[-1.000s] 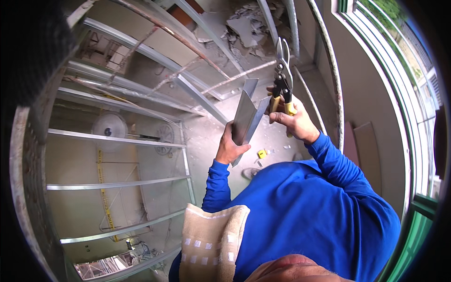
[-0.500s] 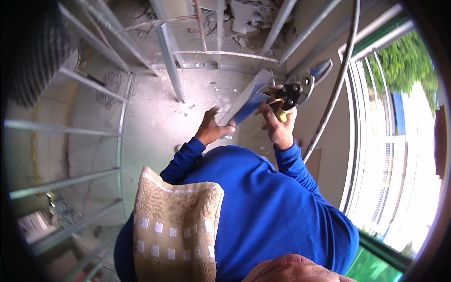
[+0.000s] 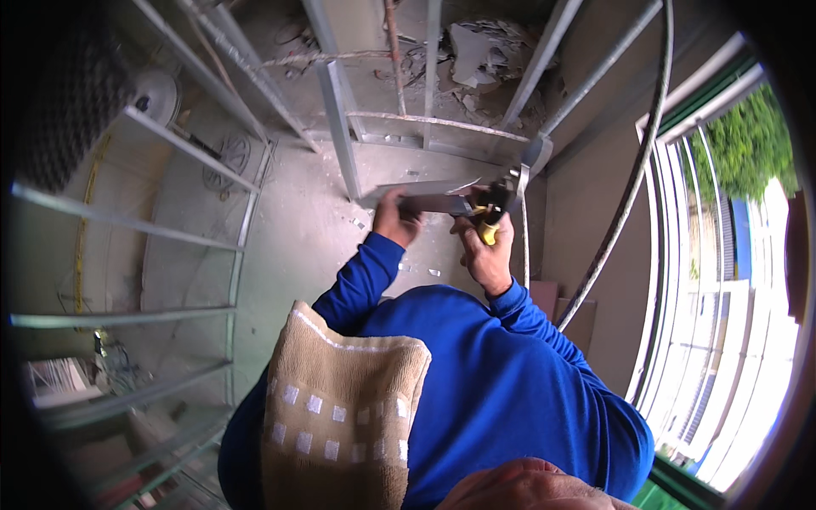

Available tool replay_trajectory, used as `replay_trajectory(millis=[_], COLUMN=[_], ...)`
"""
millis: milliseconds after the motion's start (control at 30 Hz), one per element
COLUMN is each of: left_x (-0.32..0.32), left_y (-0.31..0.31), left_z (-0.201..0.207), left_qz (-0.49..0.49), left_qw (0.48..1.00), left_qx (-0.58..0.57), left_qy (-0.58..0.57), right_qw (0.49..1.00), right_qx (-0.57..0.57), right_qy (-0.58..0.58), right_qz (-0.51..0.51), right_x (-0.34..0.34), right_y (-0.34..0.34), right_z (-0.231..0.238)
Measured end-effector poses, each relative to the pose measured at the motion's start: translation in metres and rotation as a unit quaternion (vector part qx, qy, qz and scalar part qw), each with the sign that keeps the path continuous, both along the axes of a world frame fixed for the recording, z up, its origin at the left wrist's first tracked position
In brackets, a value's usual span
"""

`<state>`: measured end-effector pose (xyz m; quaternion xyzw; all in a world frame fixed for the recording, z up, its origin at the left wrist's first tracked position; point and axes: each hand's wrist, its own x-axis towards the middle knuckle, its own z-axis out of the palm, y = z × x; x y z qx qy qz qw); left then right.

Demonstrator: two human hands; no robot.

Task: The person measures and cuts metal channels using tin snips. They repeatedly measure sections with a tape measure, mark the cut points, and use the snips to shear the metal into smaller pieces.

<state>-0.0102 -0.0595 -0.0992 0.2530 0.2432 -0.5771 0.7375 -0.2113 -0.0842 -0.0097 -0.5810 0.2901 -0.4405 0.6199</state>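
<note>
My left hand [image 3: 398,223] is closed around one end of a short piece of metal channel [image 3: 435,203], held above the floor in front of my chest and blurred by motion. A pair of tin snips [image 3: 490,231] with yellow handles and a dark pivot is gripped in my right hand [image 3: 487,257]. The snips' head points up and away, close against the channel's right end. Whether the blades touch the metal is hidden by blur.
Metal studs [image 3: 337,127] stand ahead and to the left. A thick cable [image 3: 627,191] hangs on the right, beside a bright window [image 3: 705,280]. Broken board rubble [image 3: 476,59] lies beyond the frame; small scraps dot the floor. A tan towel [image 3: 340,365] drapes my left shoulder.
The channel has turned from steeply slanted to nearly level. My left hand has risen slightly, while my right hand and the snips have shifted left and the blades point more upward.
</note>
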Motion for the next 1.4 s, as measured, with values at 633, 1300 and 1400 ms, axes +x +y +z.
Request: replay_trajectory(millis=[633,1300,1400], left_x=[0.071,0.053,0.052], left_y=[-0.051,-0.042,-0.042], left_z=[0.182,0.209,0.209], left_qz=[0.29,0.24,0.239], left_qw=[0.715,0.692,0.682], left_qx=[0.099,0.047,0.051], left_qy=[-0.629,-0.679,-0.689], right_qw=[0.97,0.963,0.96], right_qx=[0.046,-0.031,-0.044], right_qy=[0.127,0.173,0.187], right_qz=[0.202,0.203,0.205], right_x=[-0.025,-0.032,-0.032], right_y=[0.016,0.016,0.016], right_z=[-0.036,-0.017,-0.016])
